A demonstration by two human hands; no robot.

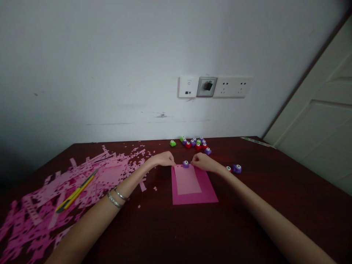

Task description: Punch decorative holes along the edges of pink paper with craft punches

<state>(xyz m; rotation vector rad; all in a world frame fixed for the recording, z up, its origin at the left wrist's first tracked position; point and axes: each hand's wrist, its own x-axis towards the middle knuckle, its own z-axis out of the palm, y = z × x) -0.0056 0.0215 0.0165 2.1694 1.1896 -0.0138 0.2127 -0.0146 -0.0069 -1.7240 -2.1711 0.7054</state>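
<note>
A light pink sheet of paper (188, 181) lies on a larger dark pink sheet (195, 199). At its top edge sits a purple craft punch (186, 164) with a white button. My left hand (164, 158) is closed in a pinch at the sheet's top left corner. On the other side my right hand (205, 161) pinches the top right corner. The punch stands between the two hands. Small punched holes show along the top edge, left of the punch. My fingertips partly cover the corners.
Pink scraps (41, 205) and tiny cut-outs heap on the left, with a yellow utility knife (77, 191) on top. Several coloured punches (193, 143) stand near the wall. Another purple punch (237, 168) and a red punch (228, 168) sit beyond my right forearm.
</note>
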